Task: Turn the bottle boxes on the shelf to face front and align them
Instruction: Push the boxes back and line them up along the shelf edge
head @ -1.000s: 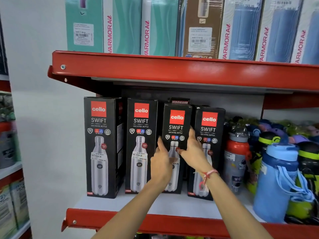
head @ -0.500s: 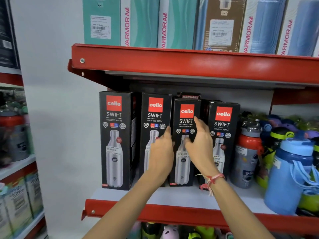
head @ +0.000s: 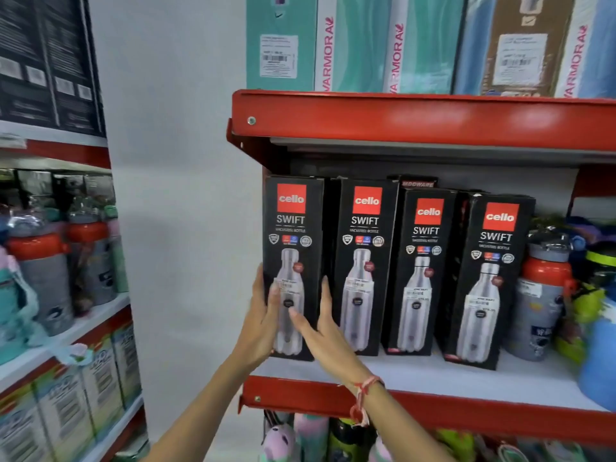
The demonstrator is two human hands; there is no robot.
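Clearance is being observed first: the leftmost box [head: 293, 261] is standing at the left end of the white shelf board [head: 466, 371], with bare grey wall [head: 180, 195] beside it and a narrow dark gap separating it from the second box [head: 365, 265]. The third box [head: 423, 271] and fourth box [head: 490, 278] are standing further right, each with its front panel facing outward; their fronts are not lying in one line, the fourth being set nearest the red shelf lip [head: 466, 408].

The leftmost box is being clasped between both hands. The left hand [head: 263, 321] is being pressed flat against its left edge, the thumb lying on the front panel. The right hand [head: 323, 328] is being laid over its lower right corner, fingers spread, one finger reaching up along the gap. A red-and-white thread band [head: 361, 395] is being worn on the right wrist.

All four boxes are tall rectangular cartons, matte black, each printed with a red square logo and a steel bottle picture. Loose plastic bottles [head: 543, 295] are crowding the shelf to the right of the fourth box. Teal and blue cartons [head: 353, 41] are being stored on the red steel shelf above [head: 416, 121]. A second rack [head: 60, 295] is standing at the left.
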